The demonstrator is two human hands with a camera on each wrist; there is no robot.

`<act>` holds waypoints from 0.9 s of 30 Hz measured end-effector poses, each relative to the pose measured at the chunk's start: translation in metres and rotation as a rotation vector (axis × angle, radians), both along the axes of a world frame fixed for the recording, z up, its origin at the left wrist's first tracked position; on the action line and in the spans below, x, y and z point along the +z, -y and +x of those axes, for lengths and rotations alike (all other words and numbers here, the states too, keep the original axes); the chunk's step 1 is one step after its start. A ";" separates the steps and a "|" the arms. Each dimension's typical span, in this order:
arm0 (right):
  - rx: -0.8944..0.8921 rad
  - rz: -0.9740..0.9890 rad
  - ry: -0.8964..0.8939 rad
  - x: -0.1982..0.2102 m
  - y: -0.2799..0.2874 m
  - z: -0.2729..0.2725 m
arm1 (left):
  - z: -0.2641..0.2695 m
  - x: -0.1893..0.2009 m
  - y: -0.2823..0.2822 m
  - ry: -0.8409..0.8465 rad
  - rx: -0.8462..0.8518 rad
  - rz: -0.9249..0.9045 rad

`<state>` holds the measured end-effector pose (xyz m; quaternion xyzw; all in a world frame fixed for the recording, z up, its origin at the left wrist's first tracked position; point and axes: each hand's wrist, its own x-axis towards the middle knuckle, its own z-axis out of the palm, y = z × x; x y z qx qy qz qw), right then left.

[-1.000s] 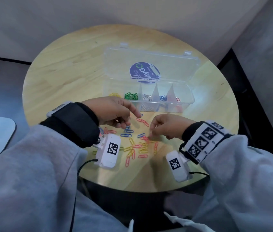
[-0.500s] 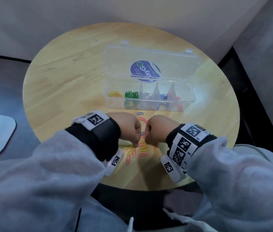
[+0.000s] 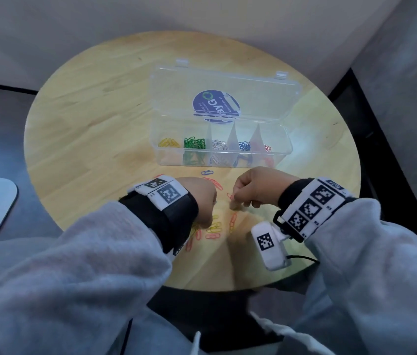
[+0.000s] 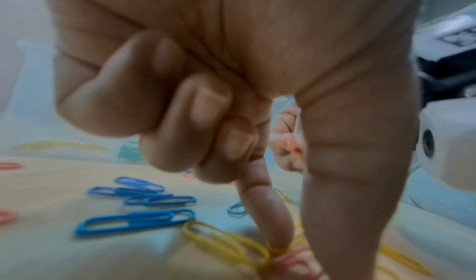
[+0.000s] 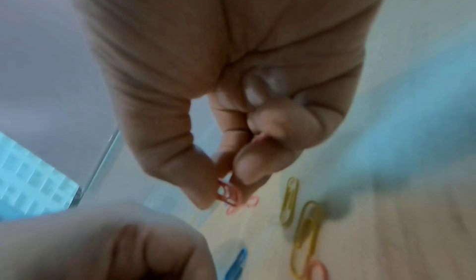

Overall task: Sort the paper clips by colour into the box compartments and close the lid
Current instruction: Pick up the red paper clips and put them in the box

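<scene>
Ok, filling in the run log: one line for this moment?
stage: sorting | right hand: pinches red clip | left hand: fingertip on yellow clips | box: lid open

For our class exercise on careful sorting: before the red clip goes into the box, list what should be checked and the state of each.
1. Right hand pinches a red clip: ok.
2. Lid of the box open: ok.
3. Red compartment at the box's right end, reachable: ok.
4. Only one clip in the pinch: cannot tell, blurred.
5. Left hand has a firm hold on a yellow clip: cannot tell; its forefinger touches it.
6. Loose clips all sorted: not ok.
</scene>
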<state>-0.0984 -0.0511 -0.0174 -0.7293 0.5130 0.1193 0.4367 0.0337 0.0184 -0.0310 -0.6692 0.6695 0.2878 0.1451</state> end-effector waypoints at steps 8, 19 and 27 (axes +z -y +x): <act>-0.286 0.303 0.368 -0.007 0.003 -0.010 | -0.006 0.002 0.003 0.144 -0.061 -0.018; -0.342 0.333 0.420 -0.009 0.007 -0.007 | -0.004 0.006 0.001 0.192 -0.063 -0.036; -0.477 0.409 0.437 -0.007 0.010 0.000 | 0.018 0.007 -0.003 -0.104 0.096 -0.024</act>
